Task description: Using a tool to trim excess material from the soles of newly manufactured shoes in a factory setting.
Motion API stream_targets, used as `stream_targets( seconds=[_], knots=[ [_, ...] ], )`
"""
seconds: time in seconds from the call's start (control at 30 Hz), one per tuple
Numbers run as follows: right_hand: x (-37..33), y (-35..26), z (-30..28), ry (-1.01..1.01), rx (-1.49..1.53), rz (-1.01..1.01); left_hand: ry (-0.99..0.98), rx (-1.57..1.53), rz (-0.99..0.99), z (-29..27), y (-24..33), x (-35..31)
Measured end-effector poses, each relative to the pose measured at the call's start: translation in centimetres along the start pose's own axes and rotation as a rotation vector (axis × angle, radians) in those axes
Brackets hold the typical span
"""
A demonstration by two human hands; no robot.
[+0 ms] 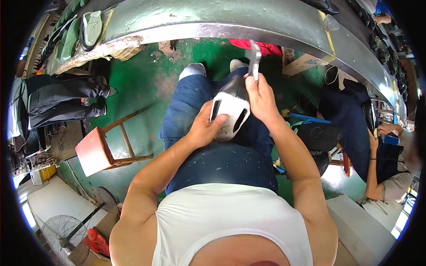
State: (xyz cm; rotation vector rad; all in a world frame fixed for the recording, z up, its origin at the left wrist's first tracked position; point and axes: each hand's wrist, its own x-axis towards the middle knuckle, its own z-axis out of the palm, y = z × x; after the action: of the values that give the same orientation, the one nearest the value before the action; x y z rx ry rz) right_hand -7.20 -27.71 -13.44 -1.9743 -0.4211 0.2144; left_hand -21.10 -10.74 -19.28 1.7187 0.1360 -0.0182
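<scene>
Over my lap I hold a black-and-white shoe [230,106], with a pale lining or underside and dark patches facing up at its near end. My left hand [205,127] is closed on that near end, its thumb pressed on the white part. My right hand [262,98] grips a silver metal hand tool [254,60] beside the far, dark end of the shoe. The tool's head points away from me and is slightly blurred, so its exact kind is unclear. My right fingers are partly hidden behind the shoe and tool.
A long metal bench [213,20] curves across the far side, with green shoe parts [69,37] at its left. A wooden stool [95,150] stands left, near another person's legs [66,95]. A co-worker [390,164] sits at right. A fan [62,237] stands lower left.
</scene>
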Motion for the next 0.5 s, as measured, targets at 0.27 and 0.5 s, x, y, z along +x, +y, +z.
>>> stream_targets(
  seconds=[0.27, 0.5],
  knots=[
    [-4.8, 5.2, 1.6, -0.105, 0.016, 0.386, -0.129, 0.113, -0.204, -1.1, 0.5, 3.3],
    [-4.8, 4.8, -1.5, -0.364, -0.178, 0.457, -0.413, -0.304, -0.385, -2.6, -0.4, 4.6]
  ],
)
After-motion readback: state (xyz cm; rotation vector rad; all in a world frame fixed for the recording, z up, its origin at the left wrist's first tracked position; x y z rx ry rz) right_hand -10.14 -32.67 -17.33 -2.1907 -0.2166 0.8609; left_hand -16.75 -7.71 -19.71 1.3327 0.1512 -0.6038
